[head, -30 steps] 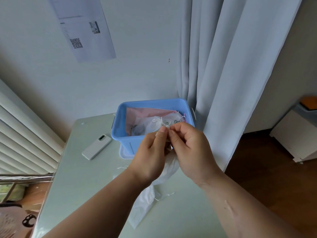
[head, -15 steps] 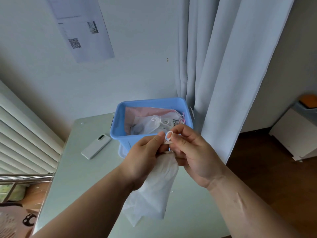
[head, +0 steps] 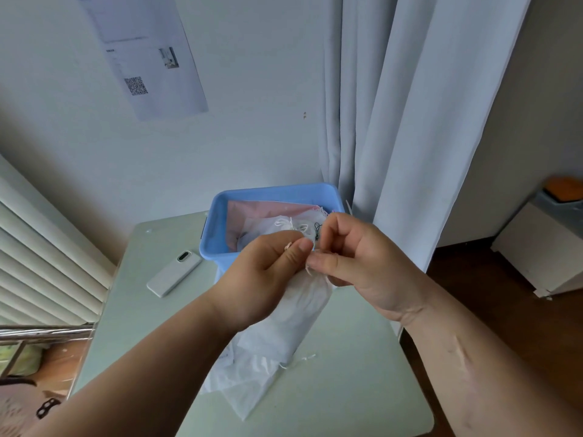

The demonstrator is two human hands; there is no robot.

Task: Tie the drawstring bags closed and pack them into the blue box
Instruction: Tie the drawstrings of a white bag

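Note:
A white mesh drawstring bag (head: 307, 313) hangs from my two hands above the table. My left hand (head: 265, 275) pinches its white drawstring between thumb and forefinger at the bag's neck. My right hand (head: 362, 253) pinches the cord from the other side, fingertips almost touching the left. Behind them the blue box (head: 217, 247) stands at the table's far edge, holding a pink bag (head: 252, 211) and a tied white bag (head: 284, 225). More white bags (head: 243, 383) lie flat on the table under the hanging one.
A white phone (head: 174, 273) lies on the pale green table (head: 142, 313) left of the box. A grey curtain (head: 410, 121) hangs right of the box. Window blinds (head: 38, 263) run along the left; wooden floor (head: 504, 310) and a low white cabinet (head: 542, 247) are at right.
The bag has been lifted off the table and now hangs from both hands. The small cord loop seen half a second ago has closed between my fingertips.

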